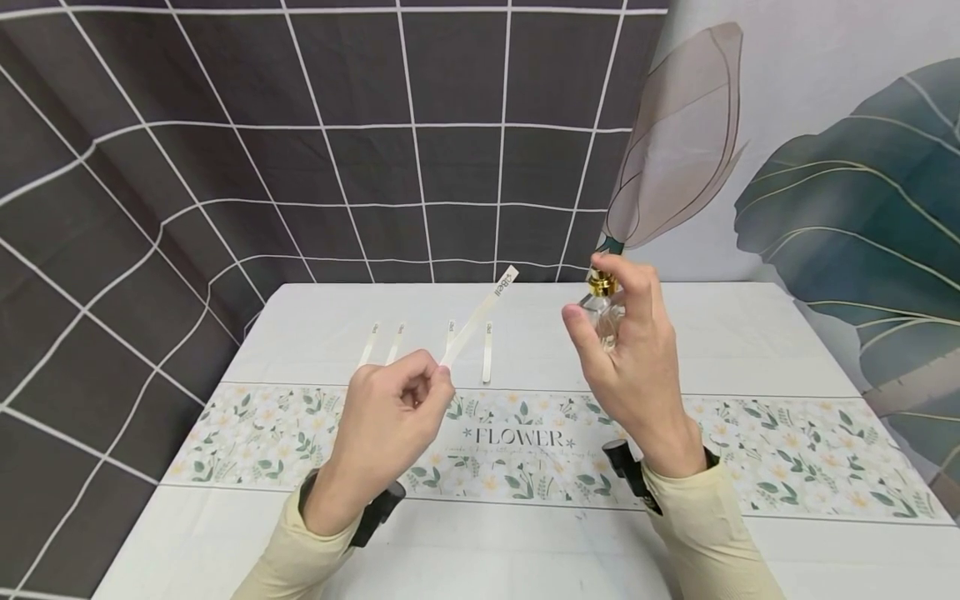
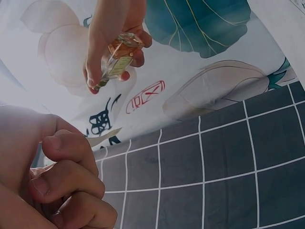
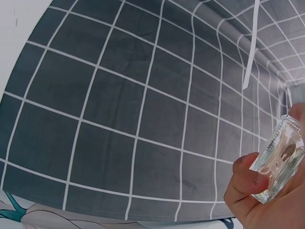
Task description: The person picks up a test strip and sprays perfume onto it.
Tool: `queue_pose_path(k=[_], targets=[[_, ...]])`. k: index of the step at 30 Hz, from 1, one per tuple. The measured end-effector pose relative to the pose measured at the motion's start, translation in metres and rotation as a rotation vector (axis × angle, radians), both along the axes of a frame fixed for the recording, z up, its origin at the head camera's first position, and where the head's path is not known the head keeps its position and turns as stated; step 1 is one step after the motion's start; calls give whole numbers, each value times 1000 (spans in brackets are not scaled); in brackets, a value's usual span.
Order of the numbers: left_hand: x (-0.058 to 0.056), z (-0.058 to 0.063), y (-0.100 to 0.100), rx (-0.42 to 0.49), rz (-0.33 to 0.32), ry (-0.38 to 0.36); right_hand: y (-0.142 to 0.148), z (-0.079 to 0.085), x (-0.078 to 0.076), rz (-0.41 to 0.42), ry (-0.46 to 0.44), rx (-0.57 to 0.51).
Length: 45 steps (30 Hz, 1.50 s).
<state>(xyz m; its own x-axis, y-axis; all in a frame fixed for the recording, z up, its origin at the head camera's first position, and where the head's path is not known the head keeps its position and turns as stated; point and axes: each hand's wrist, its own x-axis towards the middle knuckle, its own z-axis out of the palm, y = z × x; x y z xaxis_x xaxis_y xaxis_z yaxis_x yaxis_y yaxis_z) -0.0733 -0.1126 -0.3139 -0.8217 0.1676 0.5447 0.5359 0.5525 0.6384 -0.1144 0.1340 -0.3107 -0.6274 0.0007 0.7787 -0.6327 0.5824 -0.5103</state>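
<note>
In the head view my left hand (image 1: 390, 421) pinches the lower end of a white paper scent strip (image 1: 480, 317) between thumb and forefinger. The strip slants up to the right, with printed lettering near its far tip. My right hand (image 1: 641, 367) holds a small clear glass perfume bottle (image 1: 607, 315) with a gold spray neck, its index fingertip on top of the sprayer. The bottle is to the right of the strip, apart from it. The right wrist view shows the faceted bottle (image 3: 280, 164) in the fingers and the strip (image 3: 251, 52) farther off.
Several more scent strips (image 1: 487, 354) lie on the white table (image 1: 300, 333) behind the left hand. A floral band lettered FLOWER (image 1: 519, 437) crosses the tabletop. A dark grid-patterned cloth (image 1: 457, 83) hangs behind and left, a leaf-printed curtain (image 1: 862, 200) at the right.
</note>
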Motion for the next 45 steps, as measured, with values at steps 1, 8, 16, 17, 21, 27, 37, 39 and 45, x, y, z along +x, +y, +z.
queue_pose_path(k=[1,8,16,17,21,27,37,39,45], targets=[[0,0,0,0,0,3,0,0,0,-1,2,0],[0,1,0,1,-6,20,0,-2,-1,-10,-3,3],[1,1,1,4,-14,25,0,-2,-1,-31,-17,10],[1,1,1,3,-14,24,0,-2,0,-30,-14,6],[1,1,1,-5,-11,22,0,-2,0,-17,-3,-12],[1,0,0,-8,-8,13,0,0,1,-8,5,-20],[1,-1,-1,6,-9,12,0,-1,0,10,28,-12],[1,0,0,9,-11,15,0,-1,0,10,27,-12],[1,-1,1,10,-10,17,1,-1,0,4,25,-13]])
